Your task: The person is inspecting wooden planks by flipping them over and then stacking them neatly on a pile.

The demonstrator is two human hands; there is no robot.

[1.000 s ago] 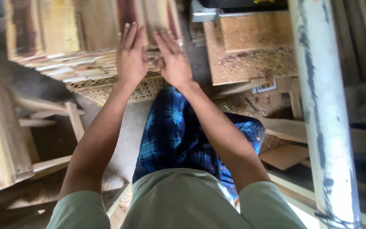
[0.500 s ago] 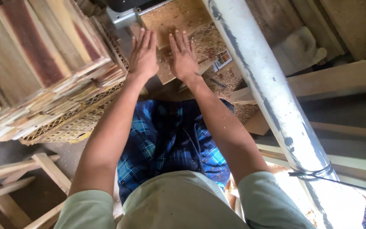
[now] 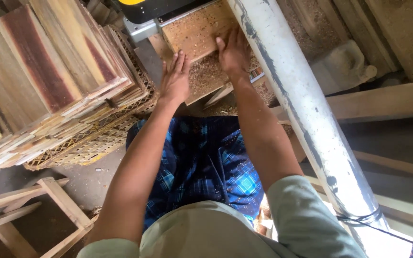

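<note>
Now flat on sawdust-covered rectangular wooden board [image 3: 194,33]: right hand [image 3: 233,52] nearer far end, left hand [image 3: 175,79] at near edge, fingers spread, gripping nothing; long axis toward grey machine [image 3: 142,26].

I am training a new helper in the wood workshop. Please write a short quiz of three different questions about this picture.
1. True or false: the right hand lies flat on the sawdust-covered wooden board.
2. The stack of flat wooden planks rests on: A) a woven lattice crate, B) a metal cart, C) a blue barrel.
3. Fill in: the tall white ____ stands beside the right forearm.

Key: 1 true; 2 A; 3 post. The left hand rests at the board's near edge.
</note>
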